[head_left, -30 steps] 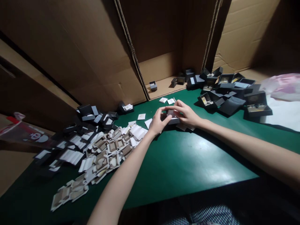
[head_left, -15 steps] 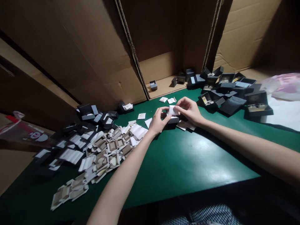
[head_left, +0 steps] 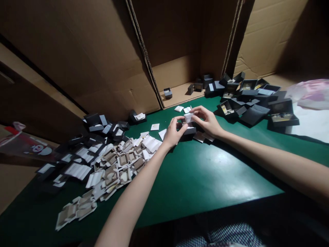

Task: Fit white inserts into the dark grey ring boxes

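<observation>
A small white folded card piece (head_left: 188, 118) is pinched in the fingers of my right hand (head_left: 207, 121), just above a small black box (head_left: 189, 131). My left hand (head_left: 173, 133) closes on the left side of that box, its index fingertip close to the white piece. Part of the box is hidden by my fingers. White cards (head_left: 199, 137) lie on the green table beside the box. More flat white pieces (head_left: 179, 108) rest just beyond my hands.
A heap of white and grey-brown card inserts (head_left: 123, 159) spreads to the left, with black boxes (head_left: 96, 123) behind it. Several open black boxes (head_left: 253, 113) are piled at the right, near a pinkish plastic bag (head_left: 309, 96). Cardboard walls (head_left: 102, 58) enclose the green table (head_left: 185, 185).
The white piece has tilted and shifted slightly left in my right hand, and its top edge now shows. My right fingers have moved a little with it; my left hand stays nearly still.
</observation>
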The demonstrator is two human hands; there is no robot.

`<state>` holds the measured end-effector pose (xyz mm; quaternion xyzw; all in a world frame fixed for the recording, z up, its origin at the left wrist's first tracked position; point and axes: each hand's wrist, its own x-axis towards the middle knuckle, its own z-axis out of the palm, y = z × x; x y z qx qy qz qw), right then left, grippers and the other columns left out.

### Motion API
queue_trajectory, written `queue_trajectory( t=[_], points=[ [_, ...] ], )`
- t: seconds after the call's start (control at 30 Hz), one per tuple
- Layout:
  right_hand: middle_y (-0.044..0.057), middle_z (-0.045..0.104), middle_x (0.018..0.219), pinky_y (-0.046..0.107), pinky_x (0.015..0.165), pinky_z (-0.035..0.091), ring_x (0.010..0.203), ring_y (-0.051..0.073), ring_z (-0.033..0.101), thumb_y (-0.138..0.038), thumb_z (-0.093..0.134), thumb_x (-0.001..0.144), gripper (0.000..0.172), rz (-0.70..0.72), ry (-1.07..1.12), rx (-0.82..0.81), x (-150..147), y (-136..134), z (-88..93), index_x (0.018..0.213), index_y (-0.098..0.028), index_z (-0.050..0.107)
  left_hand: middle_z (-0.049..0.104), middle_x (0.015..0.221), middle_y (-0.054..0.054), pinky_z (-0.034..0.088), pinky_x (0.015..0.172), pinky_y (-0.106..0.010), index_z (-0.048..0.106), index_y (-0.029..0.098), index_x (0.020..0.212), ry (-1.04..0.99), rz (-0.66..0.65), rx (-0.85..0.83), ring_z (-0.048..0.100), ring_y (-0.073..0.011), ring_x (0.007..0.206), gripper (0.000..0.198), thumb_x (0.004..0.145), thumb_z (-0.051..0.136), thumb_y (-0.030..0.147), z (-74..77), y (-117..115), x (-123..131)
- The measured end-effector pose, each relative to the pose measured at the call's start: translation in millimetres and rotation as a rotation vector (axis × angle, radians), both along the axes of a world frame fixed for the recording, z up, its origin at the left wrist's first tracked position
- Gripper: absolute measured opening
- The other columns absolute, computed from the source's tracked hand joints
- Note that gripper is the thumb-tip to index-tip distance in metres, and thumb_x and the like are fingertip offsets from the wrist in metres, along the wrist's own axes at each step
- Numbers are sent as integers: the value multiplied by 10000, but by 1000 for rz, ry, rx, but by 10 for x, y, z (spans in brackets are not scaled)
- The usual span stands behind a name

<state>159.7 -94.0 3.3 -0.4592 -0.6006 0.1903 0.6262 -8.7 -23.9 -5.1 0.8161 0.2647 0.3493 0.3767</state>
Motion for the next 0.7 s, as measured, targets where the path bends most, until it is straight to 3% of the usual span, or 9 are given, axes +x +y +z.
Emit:
queue_trajectory(
  t=[0.17, 0.3, 0.47, 0.53, 0.63, 0.7],
  points=[
    [42, 650, 861, 284, 631, 437, 754, 176, 577, -235, 583, 841, 110, -103, -309, 38, -5, -18, -4, 931, -193, 629, 532, 1236, -99, 495, 840, -339, 455, 203, 1212, -17, -13, -7, 601, -178, 915, 435, 823, 600, 334, -8, 3, -1],
    [44, 628, 816, 310, 649, 439, 774, 199, 537, -224, 588, 845, 65, -131, -437, 112, 7, -8, -15, 886, -205, 635, 533, 1234, -103, 493, 839, -331, 475, 194, 1197, -37, -23, -17, 599, -173, 911, 445, 799, 623, 327, -3, 10, 2],
    [72, 522, 894, 355, 740, 459, 868, 217, 523, -251, 578, 852, 81, -206, -474, 177, 9, -3, -11, 854, -199, 640, 617, 1032, -66, 491, 720, -259, 552, 175, 1029, -144, -4, -96, 598, -133, 789, 265, 799, 611, 291, -7, 38, 18],
    [78, 520, 919, 329, 703, 467, 843, 203, 534, -241, 575, 841, 88, -164, -446, 150, 14, 7, -24, 890, -183, 620, 627, 916, -42, 472, 662, -230, 567, 168, 935, -189, 13, -101, 584, -116, 726, 173, 800, 600, 271, -10, 43, 29],
    [89, 572, 977, 289, 640, 461, 816, 190, 567, -247, 598, 807, 254, -98, -367, 44, 22, 32, -54, 1042, -160, 558, 611, 826, -17, 443, 596, -203, 559, 167, 854, -226, 29, -105, 558, -97, 655, 112, 777, 604, 235, -8, 29, 36],
    [70, 618, 919, 273, 607, 437, 757, 181, 580, -287, 590, 814, 291, -52, -348, -69, 22, 43, -66, 1072, -156, 552, 593, 787, -2, 418, 546, -193, 544, 171, 842, -216, 45, -107, 533, -85, 598, 98, 769, 594, 212, -5, 12, 33]
  ],
)
